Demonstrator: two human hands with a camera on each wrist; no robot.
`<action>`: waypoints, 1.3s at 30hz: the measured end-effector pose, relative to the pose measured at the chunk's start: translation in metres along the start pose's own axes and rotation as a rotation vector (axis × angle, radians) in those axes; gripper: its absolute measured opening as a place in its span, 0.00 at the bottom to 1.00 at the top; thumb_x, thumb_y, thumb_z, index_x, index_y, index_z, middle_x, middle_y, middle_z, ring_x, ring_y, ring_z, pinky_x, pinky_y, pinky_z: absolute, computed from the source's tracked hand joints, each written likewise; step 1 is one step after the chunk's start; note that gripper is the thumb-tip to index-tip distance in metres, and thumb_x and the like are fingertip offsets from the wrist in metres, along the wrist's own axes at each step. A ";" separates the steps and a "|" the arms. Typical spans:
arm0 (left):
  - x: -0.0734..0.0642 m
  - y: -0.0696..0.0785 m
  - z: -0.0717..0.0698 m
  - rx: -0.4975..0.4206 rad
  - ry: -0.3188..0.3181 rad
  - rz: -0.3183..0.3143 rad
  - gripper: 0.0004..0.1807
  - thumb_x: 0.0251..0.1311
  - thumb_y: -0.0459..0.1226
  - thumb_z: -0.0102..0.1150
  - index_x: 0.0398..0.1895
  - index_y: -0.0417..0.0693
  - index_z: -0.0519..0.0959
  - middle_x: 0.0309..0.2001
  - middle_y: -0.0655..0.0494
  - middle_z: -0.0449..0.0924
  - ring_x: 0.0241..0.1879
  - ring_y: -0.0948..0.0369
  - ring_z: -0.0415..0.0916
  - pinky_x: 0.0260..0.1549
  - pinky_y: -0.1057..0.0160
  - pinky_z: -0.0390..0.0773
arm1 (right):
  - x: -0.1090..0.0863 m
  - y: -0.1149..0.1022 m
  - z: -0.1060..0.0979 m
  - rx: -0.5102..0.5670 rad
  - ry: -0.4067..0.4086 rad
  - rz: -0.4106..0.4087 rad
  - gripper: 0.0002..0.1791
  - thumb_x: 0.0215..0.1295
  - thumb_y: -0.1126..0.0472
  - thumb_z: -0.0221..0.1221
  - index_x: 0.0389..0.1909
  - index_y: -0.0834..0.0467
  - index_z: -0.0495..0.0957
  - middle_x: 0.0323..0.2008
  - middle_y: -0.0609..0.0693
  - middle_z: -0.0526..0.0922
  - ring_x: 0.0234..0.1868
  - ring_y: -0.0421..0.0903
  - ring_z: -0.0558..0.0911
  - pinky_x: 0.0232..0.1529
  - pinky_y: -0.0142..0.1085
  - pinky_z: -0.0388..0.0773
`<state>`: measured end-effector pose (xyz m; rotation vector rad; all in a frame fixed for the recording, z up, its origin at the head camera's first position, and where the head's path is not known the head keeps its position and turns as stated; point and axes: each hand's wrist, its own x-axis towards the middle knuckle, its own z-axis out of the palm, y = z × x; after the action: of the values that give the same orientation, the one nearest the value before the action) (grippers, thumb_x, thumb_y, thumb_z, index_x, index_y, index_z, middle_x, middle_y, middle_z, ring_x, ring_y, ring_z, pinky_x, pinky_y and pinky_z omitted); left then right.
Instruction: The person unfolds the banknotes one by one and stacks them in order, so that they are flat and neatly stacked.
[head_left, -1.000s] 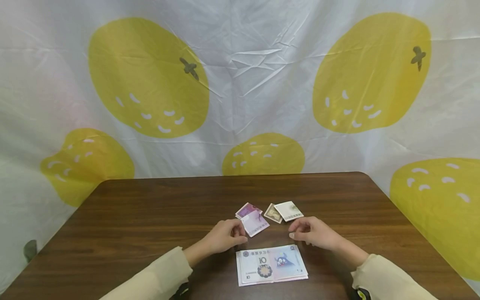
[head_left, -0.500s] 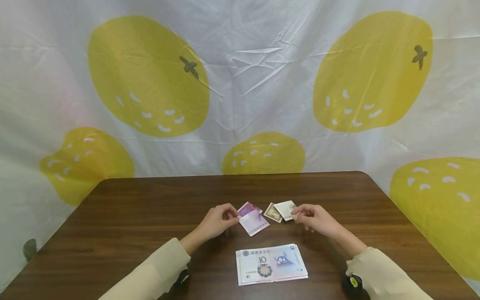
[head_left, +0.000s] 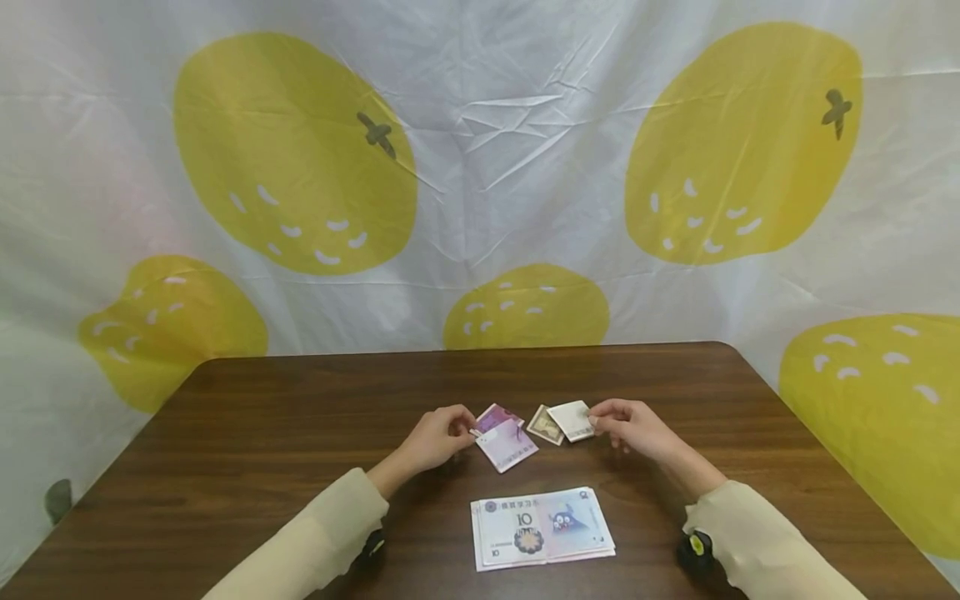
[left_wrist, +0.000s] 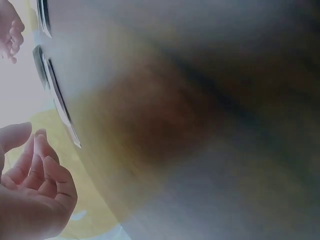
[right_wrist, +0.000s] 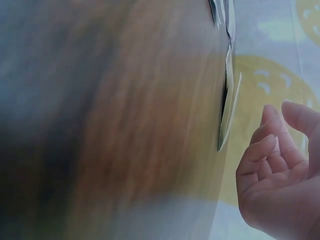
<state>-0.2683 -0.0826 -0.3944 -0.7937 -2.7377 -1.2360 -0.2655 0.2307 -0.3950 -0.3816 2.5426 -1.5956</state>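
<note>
Head cam evenly lit, tabletop (left_wrist: 160, 110) v. blurry in both wrist cams

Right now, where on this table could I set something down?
On the table, bare room lies between the left hand and the left edge, between the right hand and the right edge, and behind the purple notes and pale notes, up to the far edge. The middle is crowded: those notes, both hands and, nearer the person, a stack of notes.
</note>
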 end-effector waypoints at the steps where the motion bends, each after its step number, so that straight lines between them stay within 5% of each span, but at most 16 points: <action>1: 0.001 0.000 0.001 0.000 -0.007 0.001 0.06 0.50 0.29 0.57 0.32 0.38 0.75 0.20 0.58 0.69 0.14 0.66 0.66 0.14 0.68 0.68 | 0.001 -0.001 0.001 0.003 -0.004 -0.003 0.16 0.58 0.62 0.55 0.42 0.70 0.72 0.21 0.55 0.74 0.17 0.41 0.68 0.15 0.32 0.65; 14: 0.013 0.005 0.007 0.079 -0.016 0.056 0.07 0.48 0.29 0.59 0.32 0.39 0.76 0.22 0.59 0.71 0.22 0.64 0.67 0.22 0.68 0.68 | 0.017 -0.004 0.015 -0.018 -0.068 -0.060 0.12 0.53 0.69 0.56 0.39 0.70 0.73 0.19 0.53 0.73 0.16 0.41 0.68 0.13 0.30 0.63; 27: 0.019 0.005 0.013 0.115 -0.038 0.066 0.08 0.48 0.30 0.59 0.34 0.39 0.75 0.24 0.57 0.73 0.21 0.64 0.66 0.20 0.68 0.66 | 0.026 -0.010 0.035 -0.066 -0.121 -0.084 0.11 0.53 0.70 0.56 0.38 0.69 0.74 0.20 0.54 0.74 0.17 0.42 0.69 0.13 0.31 0.63; 39: 0.023 0.005 0.016 0.221 -0.079 -0.022 0.13 0.44 0.32 0.62 0.35 0.40 0.76 0.23 0.57 0.73 0.23 0.63 0.68 0.23 0.65 0.67 | 0.032 -0.017 0.054 -0.172 -0.140 -0.102 0.10 0.50 0.65 0.61 0.34 0.65 0.77 0.19 0.48 0.72 0.16 0.42 0.71 0.13 0.32 0.66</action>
<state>-0.2831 -0.0589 -0.3968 -0.8062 -2.8860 -0.9006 -0.2811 0.1676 -0.4022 -0.6275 2.5962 -1.3319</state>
